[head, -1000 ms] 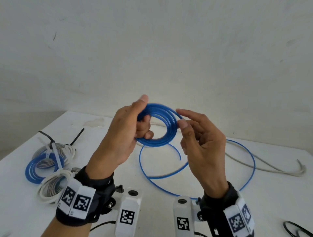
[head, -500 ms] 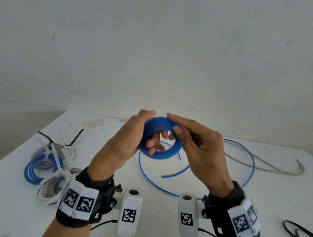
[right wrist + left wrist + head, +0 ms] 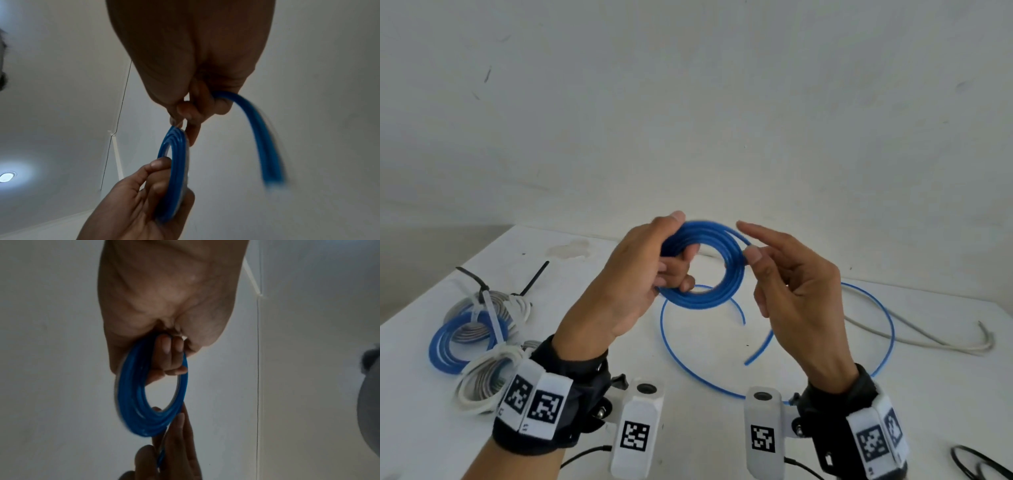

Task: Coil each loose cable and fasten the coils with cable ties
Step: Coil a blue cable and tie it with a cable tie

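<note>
A blue cable coil (image 3: pixel 726 277) is held upright above the white table (image 3: pixel 705 428). My left hand (image 3: pixel 681 253) grips its left side, with the thumb on top and the fingers curled through the ring. My right hand (image 3: pixel 748 241) pinches the blue strand at the coil's right edge, with the index finger stretched out. The loose blue tail (image 3: pixel 887 329) runs down behind the right hand and loops over the table to its free end (image 3: pixel 748 361). In the left wrist view the coil (image 3: pixel 133 402) hangs from the fingers. In the right wrist view the strand (image 3: pixel 263 138) arcs out of the right hand.
Several tied coils (image 3: pixel 472 329), blue, grey and white, lie at the table's left, with black cable ties (image 3: pixel 534 277) beside them. A loose grey cable (image 3: pixel 914 332) lies at the right rear. A black cable (image 3: pixel 976 462) shows at the lower right corner.
My right hand swept over the coil and back to its right edge, laying on another turn. The tail's free end slid across the table. The left hand kept its grip.
</note>
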Demonstrator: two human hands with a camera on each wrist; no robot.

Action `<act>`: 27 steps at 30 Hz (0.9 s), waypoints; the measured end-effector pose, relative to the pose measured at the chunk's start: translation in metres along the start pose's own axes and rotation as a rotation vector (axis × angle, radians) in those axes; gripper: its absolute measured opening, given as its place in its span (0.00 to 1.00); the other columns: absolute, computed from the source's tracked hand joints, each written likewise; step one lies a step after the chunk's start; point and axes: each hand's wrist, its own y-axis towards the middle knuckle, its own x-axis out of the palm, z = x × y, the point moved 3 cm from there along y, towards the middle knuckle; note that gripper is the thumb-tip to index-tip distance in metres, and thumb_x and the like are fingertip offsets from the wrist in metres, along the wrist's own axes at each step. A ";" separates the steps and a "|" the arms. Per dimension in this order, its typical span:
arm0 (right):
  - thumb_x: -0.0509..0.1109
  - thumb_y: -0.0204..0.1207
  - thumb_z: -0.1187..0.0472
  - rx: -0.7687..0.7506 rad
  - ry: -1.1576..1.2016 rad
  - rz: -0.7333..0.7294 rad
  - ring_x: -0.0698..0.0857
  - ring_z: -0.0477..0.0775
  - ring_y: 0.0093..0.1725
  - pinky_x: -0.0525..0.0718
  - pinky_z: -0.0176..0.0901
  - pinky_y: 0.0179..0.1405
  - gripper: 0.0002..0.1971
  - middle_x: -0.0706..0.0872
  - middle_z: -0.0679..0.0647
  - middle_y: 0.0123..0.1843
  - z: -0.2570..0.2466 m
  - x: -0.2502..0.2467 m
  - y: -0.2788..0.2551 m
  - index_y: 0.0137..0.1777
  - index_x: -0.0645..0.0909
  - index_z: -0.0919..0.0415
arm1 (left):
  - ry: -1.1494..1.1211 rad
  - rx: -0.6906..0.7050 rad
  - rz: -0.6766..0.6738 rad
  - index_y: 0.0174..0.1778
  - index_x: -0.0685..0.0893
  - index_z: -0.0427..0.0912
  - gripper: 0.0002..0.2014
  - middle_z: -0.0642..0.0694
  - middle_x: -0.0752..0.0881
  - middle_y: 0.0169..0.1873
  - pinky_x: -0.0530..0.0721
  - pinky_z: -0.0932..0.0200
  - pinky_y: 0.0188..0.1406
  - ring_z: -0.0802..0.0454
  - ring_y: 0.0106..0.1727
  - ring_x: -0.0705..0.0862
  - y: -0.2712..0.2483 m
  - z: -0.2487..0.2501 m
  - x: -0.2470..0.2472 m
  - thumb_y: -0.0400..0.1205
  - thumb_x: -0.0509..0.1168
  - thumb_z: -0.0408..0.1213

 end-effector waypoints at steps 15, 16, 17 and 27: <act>0.68 0.82 0.55 0.056 0.093 0.035 0.70 0.44 0.21 0.72 0.37 0.23 0.16 0.92 0.55 0.38 0.001 0.004 -0.002 0.67 0.85 0.44 | -0.222 -0.042 -0.004 0.30 0.80 0.38 0.24 0.47 0.62 0.18 0.81 0.53 0.37 0.50 0.21 0.62 0.003 -0.010 0.007 0.87 0.46 0.41; 0.68 0.82 0.56 0.058 0.070 0.000 0.72 0.43 0.21 0.73 0.34 0.24 0.15 0.92 0.54 0.38 0.002 0.000 0.000 0.67 0.85 0.44 | -0.164 -0.077 -0.046 0.33 0.81 0.37 0.24 0.46 0.64 0.18 0.83 0.52 0.40 0.49 0.21 0.64 0.003 -0.010 0.005 0.86 0.45 0.40; 0.68 0.83 0.58 0.064 0.051 -0.047 0.74 0.42 0.21 0.73 0.31 0.26 0.15 0.92 0.54 0.37 0.003 -0.002 0.001 0.66 0.86 0.44 | -0.108 -0.111 -0.083 0.35 0.81 0.35 0.23 0.46 0.65 0.18 0.84 0.51 0.41 0.48 0.21 0.66 0.003 -0.011 0.004 0.86 0.45 0.40; 0.69 0.85 0.62 0.089 -0.059 -0.205 0.76 0.42 0.22 0.77 0.37 0.27 0.16 0.92 0.51 0.38 0.012 0.000 -0.002 0.67 0.88 0.46 | 0.109 -0.131 0.007 0.36 0.79 0.37 0.18 0.51 0.63 0.18 0.80 0.54 0.33 0.53 0.21 0.61 0.008 -0.017 -0.004 0.90 0.57 0.40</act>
